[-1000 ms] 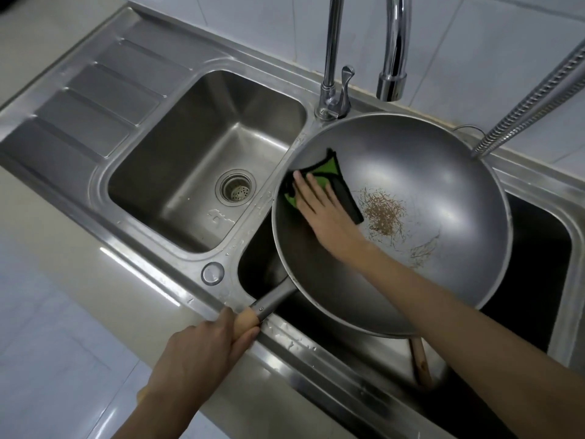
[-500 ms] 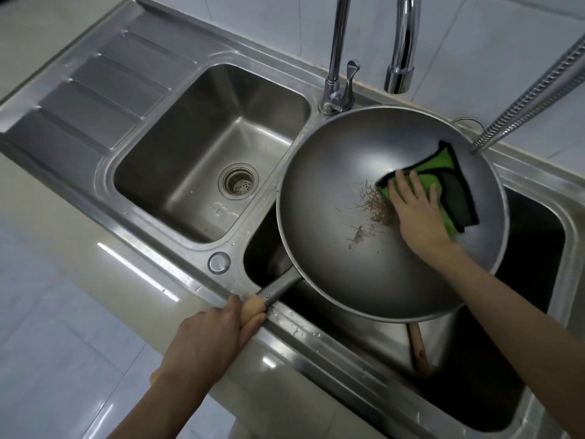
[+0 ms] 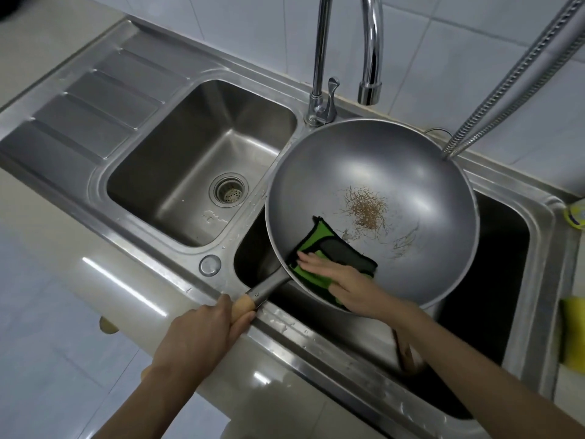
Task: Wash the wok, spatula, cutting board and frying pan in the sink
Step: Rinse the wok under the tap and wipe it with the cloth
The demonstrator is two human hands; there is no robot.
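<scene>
Holding one wok [image 3: 395, 185] tilted over the right of the two basins of the sink [image 3: 177, 74], the left hand [image 3: 202, 334] has its grip clamped round the wooden handle. The right hand [image 3: 345, 280], fingers straight, presses one green-and-black cloth [image 3: 319, 242] against the wok's near inner wall, beside one patch of brown residue [image 3: 367, 210]. No writing is readable.

A pale counter [image 3: 104, 280] runs from upper left to lower right of the frame, with a steel double sink [image 3: 177, 264] set into it, its ribbed drainboard [image 3: 95, 103] at upper left. At the right edge, a yellow sponge [image 3: 574, 331] lies on the counter, and another yellow item [image 3: 576, 215] sits above it, partly cut off.
</scene>
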